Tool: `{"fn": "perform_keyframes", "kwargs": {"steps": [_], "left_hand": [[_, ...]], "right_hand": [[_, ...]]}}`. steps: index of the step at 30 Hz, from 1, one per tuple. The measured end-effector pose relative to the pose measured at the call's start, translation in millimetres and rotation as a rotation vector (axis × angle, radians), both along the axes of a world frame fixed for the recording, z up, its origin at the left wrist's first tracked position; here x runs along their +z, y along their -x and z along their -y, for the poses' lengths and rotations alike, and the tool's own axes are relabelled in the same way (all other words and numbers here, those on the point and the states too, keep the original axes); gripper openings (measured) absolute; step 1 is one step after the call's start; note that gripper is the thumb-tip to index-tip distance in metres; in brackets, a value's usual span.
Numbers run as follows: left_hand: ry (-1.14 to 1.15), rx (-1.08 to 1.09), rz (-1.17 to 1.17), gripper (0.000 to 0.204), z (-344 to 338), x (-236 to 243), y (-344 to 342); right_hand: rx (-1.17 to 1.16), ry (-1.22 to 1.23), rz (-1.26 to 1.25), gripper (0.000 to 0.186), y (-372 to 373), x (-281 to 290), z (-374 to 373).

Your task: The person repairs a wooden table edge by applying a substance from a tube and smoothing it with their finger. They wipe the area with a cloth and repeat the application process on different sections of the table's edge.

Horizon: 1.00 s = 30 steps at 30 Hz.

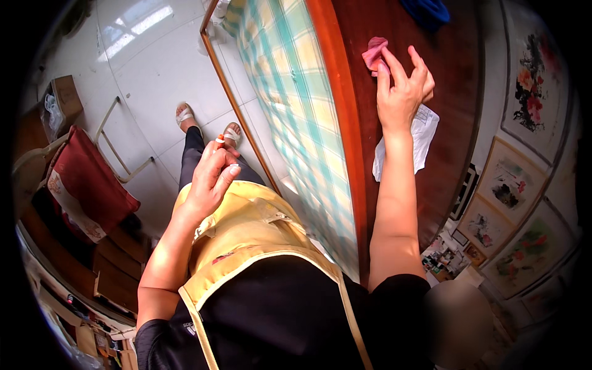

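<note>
My right hand [402,92] reaches over the dark reddish-brown wooden top [453,80]. Its thumb and fingertips pinch a crumpled pink cloth [374,53], which touches the wood. Under my right wrist and forearm lies a wrinkled white sheet [425,139] with some print; part of it is hidden. My left hand [209,180] is held in front of my yellow apron [246,219], fingers curled. A short orange-brown stick [220,141] with a pale part pokes out from the fingers; its exact kind does not show.
A blue cloth-like item [428,11] lies at the far end of the top. Checked green-and-yellow fabric [290,92] covers the side, beside a thin wooden rail [239,114]. To the left stands a chair with a red cushion [92,185], near a cardboard box [66,98]. Framed paintings [533,80] are at right.
</note>
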State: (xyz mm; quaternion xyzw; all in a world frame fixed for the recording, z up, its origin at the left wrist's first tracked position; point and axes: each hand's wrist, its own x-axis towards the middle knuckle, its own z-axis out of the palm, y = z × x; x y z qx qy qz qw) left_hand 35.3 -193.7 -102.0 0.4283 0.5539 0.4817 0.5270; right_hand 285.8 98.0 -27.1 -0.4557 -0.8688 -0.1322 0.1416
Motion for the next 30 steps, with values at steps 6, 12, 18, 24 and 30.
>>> {"fn": "perform_keyframes", "kwargs": {"steps": [6, 12, 18, 24, 30], "left_hand": [[-0.039, -0.035, -0.066, 0.018, -3, 15, 7], [-0.097, -0.018, -0.136, 0.013, 1, 21, 10], [-0.062, -0.040, -0.147, 0.015, 9, 27, 8], [-0.025, -0.034, -0.127, 0.014, 18, 31, 4], [-0.009, -0.053, -0.145, 0.013, 25, 37, 1]], "right_hand": [[-0.062, -0.014, 0.014, 0.025, 8, -13, -43], [-0.187, 0.005, -0.053, 0.018, 15, -13, -55], [-0.302, 0.179, -0.034, 0.022, 15, 6, -55], [0.025, 0.097, -0.391, 0.029, 0, 16, -16], [0.188, 0.117, -0.107, 0.046, 4, 26, 81]]}}
